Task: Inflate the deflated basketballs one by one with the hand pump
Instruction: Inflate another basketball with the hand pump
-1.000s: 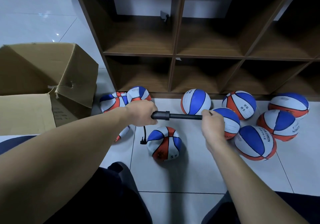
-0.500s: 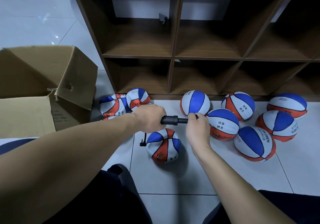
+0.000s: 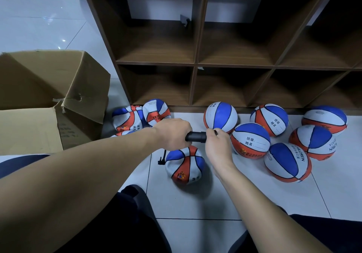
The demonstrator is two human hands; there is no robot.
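Observation:
My left hand point(image 3: 172, 133) grips the black barrel of the hand pump point(image 3: 195, 136), held level above the floor. My right hand point(image 3: 217, 145) grips the pump's handle, pushed in close against the barrel. A thin black hose point(image 3: 162, 157) hangs from the pump down to a red, white and blue basketball point(image 3: 185, 165) lying on the floor tiles right below my hands. This ball looks slightly dented. Crumpled, deflated balls point(image 3: 137, 116) lie to the left by the shelf's foot. Several rounder balls point(image 3: 250, 140) lie to the right.
An open cardboard box point(image 3: 49, 96) stands at the left on the tiled floor. A dark wooden shelf unit point(image 3: 197, 64) with open compartments rises behind the balls. My dark-clothed knees point(image 3: 125, 219) fill the bottom of the view.
My right hand has pushed the pump handle leftward into the barrel, so the rod that showed one second ago is hidden. My left hand and the ball stay in place.

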